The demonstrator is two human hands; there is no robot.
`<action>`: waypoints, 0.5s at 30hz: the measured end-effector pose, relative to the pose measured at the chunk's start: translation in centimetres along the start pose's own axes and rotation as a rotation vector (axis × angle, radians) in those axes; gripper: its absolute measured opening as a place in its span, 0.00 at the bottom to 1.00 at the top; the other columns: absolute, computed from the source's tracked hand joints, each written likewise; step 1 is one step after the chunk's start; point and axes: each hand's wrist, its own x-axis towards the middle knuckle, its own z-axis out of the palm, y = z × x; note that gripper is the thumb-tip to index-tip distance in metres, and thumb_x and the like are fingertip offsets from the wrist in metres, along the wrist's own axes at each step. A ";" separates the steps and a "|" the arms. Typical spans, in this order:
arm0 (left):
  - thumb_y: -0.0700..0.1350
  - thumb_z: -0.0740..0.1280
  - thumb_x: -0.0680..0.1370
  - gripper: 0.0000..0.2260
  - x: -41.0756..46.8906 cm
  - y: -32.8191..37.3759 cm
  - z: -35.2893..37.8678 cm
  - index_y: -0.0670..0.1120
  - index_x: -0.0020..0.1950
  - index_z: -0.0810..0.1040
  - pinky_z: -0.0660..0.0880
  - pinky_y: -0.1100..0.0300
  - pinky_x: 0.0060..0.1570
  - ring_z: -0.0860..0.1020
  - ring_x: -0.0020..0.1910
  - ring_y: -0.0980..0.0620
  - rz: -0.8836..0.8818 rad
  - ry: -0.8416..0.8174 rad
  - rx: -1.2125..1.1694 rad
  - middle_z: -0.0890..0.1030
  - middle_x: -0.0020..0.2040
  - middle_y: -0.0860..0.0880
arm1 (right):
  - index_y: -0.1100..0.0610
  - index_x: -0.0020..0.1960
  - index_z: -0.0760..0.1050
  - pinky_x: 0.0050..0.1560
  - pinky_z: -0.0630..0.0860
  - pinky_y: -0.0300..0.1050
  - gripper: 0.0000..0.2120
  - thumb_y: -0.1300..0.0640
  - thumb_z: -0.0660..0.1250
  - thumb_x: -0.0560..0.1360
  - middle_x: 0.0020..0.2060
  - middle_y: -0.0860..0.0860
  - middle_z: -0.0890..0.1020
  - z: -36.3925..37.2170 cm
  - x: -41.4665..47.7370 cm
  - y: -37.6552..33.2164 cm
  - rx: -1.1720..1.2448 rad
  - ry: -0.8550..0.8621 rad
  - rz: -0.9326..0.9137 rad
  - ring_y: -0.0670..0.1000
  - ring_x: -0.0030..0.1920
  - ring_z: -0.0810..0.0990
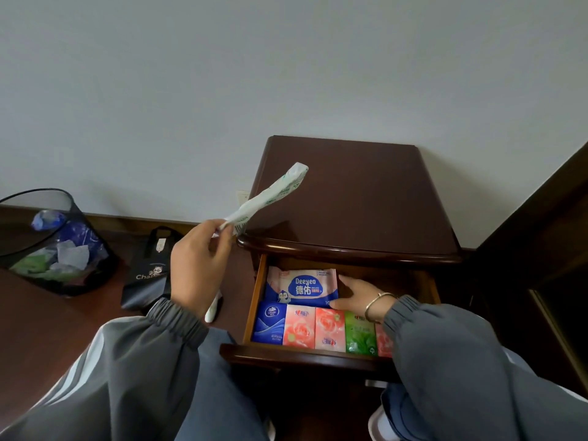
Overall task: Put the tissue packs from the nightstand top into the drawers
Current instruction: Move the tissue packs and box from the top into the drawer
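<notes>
The dark wooden nightstand [350, 198] has its top drawer [254, 300] pulled open. Inside lie a Deeyeo wipes pack [302, 288] at the back and a front row of a blue tissue pack [269, 323], two pink rose packs [315, 327] and a green pack [360, 335]. My left hand [199, 265] pinches the end of a thin white-and-green pack [270, 195], held up edge-on over the nightstand's left edge. My right hand [356, 294] reaches into the drawer, its fingers touching the right side of the Deeyeo pack.
A black mesh waste bin [54, 243] with wrappers stands on the floor at the left. A black tote bag [152, 268] leans by the wall beside the nightstand. A dark wooden bed frame [541, 249] borders the right. My knees fill the foreground.
</notes>
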 end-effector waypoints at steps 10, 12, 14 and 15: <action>0.47 0.59 0.80 0.16 -3.7 3.6 1.5 0.39 0.53 0.82 0.77 0.56 0.56 0.81 0.54 0.50 0.568 -0.315 -0.096 0.83 0.54 0.44 | 0.54 0.49 0.84 0.35 0.79 0.44 0.37 0.29 0.47 0.74 0.47 0.57 0.85 -6.2 -6.8 1.1 1.301 -0.034 0.107 0.54 0.43 0.85; 0.47 0.57 0.81 0.18 -4.4 3.8 1.7 0.37 0.53 0.82 0.77 0.54 0.58 0.81 0.56 0.48 0.693 -0.385 -0.090 0.83 0.54 0.43 | 0.57 0.51 0.83 0.35 0.81 0.44 0.32 0.32 0.54 0.73 0.47 0.58 0.85 -6.9 -7.2 2.3 1.334 -0.050 0.125 0.54 0.42 0.85; 0.45 0.59 0.80 0.16 -4.9 3.7 2.0 0.36 0.54 0.82 0.77 0.54 0.58 0.80 0.58 0.47 0.786 -0.439 -0.071 0.82 0.55 0.42 | 0.60 0.56 0.80 0.41 0.82 0.49 0.21 0.46 0.64 0.73 0.51 0.61 0.84 -6.7 -7.4 3.7 1.299 -0.026 0.113 0.57 0.48 0.84; 0.45 0.61 0.79 0.15 -5.2 3.6 2.3 0.36 0.54 0.82 0.77 0.55 0.58 0.79 0.59 0.47 0.813 -0.460 -0.056 0.82 0.55 0.42 | 0.62 0.57 0.79 0.42 0.82 0.50 0.17 0.53 0.66 0.72 0.51 0.62 0.83 -6.3 -7.3 4.3 1.253 0.008 0.109 0.58 0.48 0.84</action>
